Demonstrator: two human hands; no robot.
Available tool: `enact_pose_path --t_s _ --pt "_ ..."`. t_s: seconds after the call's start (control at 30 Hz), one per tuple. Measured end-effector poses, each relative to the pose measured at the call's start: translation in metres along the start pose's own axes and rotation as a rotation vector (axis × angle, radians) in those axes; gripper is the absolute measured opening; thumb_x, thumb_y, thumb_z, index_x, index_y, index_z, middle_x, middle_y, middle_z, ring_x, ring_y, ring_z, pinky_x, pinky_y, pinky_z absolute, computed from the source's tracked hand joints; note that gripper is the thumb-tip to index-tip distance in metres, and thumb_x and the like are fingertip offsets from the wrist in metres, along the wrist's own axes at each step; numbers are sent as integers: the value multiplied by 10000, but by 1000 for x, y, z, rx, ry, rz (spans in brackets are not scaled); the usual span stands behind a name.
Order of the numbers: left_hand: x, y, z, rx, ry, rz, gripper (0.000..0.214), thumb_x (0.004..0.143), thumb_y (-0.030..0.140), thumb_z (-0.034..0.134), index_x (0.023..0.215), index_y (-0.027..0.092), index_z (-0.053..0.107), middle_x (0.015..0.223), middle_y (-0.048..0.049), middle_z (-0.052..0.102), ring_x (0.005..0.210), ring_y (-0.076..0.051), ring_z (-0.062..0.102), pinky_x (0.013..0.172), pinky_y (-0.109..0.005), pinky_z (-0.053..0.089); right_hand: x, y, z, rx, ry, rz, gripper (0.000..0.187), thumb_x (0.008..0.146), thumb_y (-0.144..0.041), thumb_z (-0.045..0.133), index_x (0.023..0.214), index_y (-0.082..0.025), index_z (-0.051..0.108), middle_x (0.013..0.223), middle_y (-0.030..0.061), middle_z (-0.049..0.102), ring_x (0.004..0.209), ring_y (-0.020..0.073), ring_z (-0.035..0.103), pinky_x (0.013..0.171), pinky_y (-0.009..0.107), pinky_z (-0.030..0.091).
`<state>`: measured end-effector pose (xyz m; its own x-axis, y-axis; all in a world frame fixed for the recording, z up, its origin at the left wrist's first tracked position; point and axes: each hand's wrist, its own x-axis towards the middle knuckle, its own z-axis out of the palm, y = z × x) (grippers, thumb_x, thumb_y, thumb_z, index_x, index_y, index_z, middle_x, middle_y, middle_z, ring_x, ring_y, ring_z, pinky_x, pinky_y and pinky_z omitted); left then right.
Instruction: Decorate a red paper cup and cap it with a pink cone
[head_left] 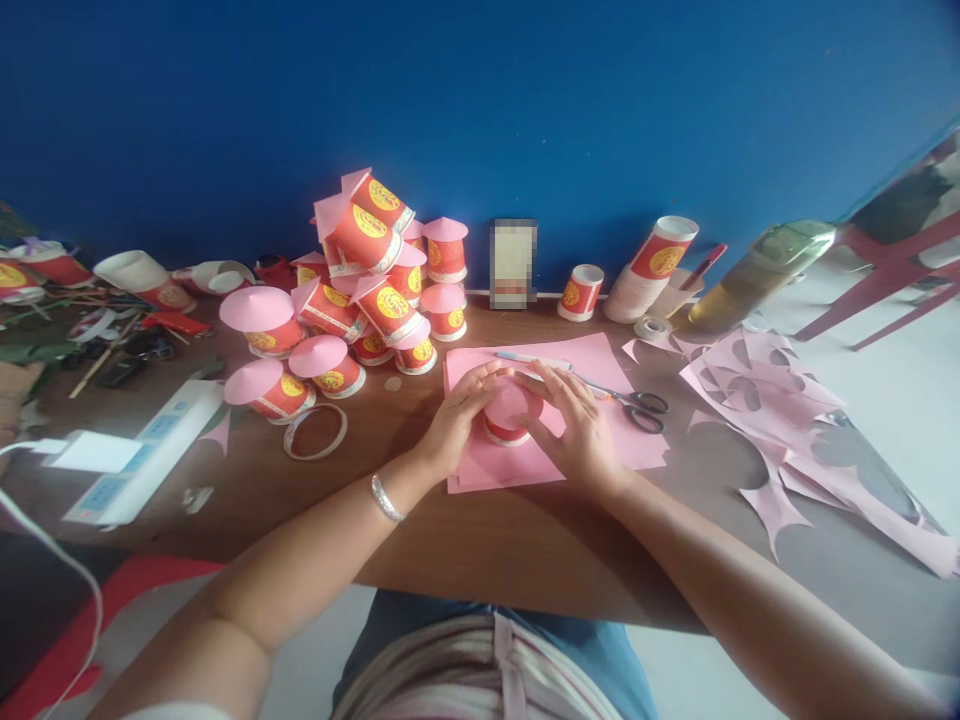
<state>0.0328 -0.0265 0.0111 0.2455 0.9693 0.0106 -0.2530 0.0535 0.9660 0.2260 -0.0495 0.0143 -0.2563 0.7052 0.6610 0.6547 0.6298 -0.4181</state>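
Observation:
Directly in front of me an upside-down red paper cup [504,434] stands on a stack of pink paper sheets [487,472]. On top of it sits a pink paper cone [513,402] like a small roof. My left hand [469,405] curves round the cone's left side, its fingers meeting the edge. From the right, my right hand [574,420] closes round the cone with the thumb near its front rim. Fingertips of both hands come near each other behind the cone. Scissors [641,408] with black handles and a pen [534,360] lie just behind and beside the right hand.
Several finished cups with pink cone tops [386,310] are piled at left. A paper ring [316,432] and a power strip [150,455] lie nearer. At right are stacked cups [649,270], a tape roll [653,329], a bottle [761,275] and pink paper scraps [750,385].

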Motion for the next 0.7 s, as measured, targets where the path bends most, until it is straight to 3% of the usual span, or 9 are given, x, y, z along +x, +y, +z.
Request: enact_pose_path --t_s 0.17,0.33,0.5,0.6,0.7 --pt "-1 -2 -3 -28 -13 10 420 956 469 660 1312 248 658 1492 -83 613 1467 -297 504 1230 -496 420 0 1 0 -2 10 -3 662 985 -328 654 1591 -241 399 1341 146 729 1288 336 668 1058 577 566" --pt "-2 -3 -2 -48 -9 -52 453 921 464 714 1309 243 635 1366 -83 655 1301 -279 615 1115 -458 514 2 0 0 4 8 -10 622 993 -325 649 1566 -223 428 1329 153 734 1267 330 679 1051 571 571" --pt "-3 -3 -3 -55 19 -50 432 913 483 714 1275 254 659 1313 -79 663 1284 -274 603 1113 -463 514 1 0 0 10 5 3 619 990 -360 661 1555 -225 450 1331 154 732 1257 336 685 1049 583 571" --pt "-3 -1 -5 -54 -30 -20 439 919 484 698 1289 253 651 1400 -92 621 1332 -279 575 1125 -469 507 1 1 0 13 0 6 632 992 -403 662 1559 -230 443 1323 154 737 1257 340 686 1052 594 566" --pt "-2 1 -8 -61 -103 -33 507 870 438 762 1317 243 625 1367 -101 623 1252 -262 615 1076 -441 529 1 0 0 4 5 10 614 997 -411 656 1547 -228 456 1317 156 738 1254 335 687 1048 586 570"
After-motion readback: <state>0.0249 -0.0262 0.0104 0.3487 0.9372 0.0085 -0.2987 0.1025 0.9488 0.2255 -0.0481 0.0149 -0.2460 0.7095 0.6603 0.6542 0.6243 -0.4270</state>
